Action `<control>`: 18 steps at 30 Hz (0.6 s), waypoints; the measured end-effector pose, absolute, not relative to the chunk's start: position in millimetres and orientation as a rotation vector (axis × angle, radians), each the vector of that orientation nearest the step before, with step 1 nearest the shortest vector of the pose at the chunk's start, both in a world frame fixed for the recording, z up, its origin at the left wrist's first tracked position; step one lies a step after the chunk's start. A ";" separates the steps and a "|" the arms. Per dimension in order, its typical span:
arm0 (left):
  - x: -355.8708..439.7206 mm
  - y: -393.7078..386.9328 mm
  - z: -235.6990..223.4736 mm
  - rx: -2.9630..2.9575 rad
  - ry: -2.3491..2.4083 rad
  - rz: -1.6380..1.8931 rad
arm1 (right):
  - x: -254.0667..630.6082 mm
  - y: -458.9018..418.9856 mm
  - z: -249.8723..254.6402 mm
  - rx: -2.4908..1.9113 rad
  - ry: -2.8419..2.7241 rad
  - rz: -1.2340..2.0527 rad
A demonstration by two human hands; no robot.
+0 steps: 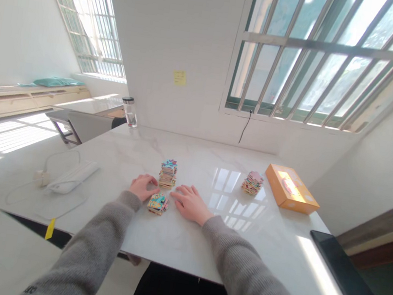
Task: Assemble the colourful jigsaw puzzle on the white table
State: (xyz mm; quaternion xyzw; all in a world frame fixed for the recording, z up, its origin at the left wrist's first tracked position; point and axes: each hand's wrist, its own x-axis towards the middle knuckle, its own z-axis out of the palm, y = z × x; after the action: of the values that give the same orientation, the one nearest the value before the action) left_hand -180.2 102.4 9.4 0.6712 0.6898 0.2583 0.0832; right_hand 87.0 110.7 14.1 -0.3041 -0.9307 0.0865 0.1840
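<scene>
Left hand [144,187], loosely curved open, and right hand [191,203], spread flat, flank stacked puzzle pieces [167,176].

1. Tall stack [168,175]: many thin, colourful cardboard pieces, their layered edges slightly uneven; the top is light blue with purple marks. It stands upright just beyond the gap between the left hand [143,187] and right hand [191,203].
2. Short stack [157,204]: fewer pieces, loosely aligned, yellow and teal on top. It sits between the wrists, closer to the left.
</scene>
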 end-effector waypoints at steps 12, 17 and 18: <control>-182.0 112.4 9.8 2.057 2.115 0.636 | 62.5 117.2 18.7 -0.850 -2.625 0.238; -186.1 117.9 7.1 2.035 2.169 0.637 | 53.1 123.0 18.6 -0.871 -2.630 0.249; -186.8 118.1 6.8 2.033 2.175 0.644 | 52.3 123.6 18.3 -0.875 -2.630 0.252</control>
State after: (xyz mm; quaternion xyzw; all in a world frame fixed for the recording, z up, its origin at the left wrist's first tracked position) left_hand -186.8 118.1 6.8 0.6667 0.7132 0.2111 0.0478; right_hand 52.3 123.6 18.3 -0.3094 -0.9299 0.0891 0.1780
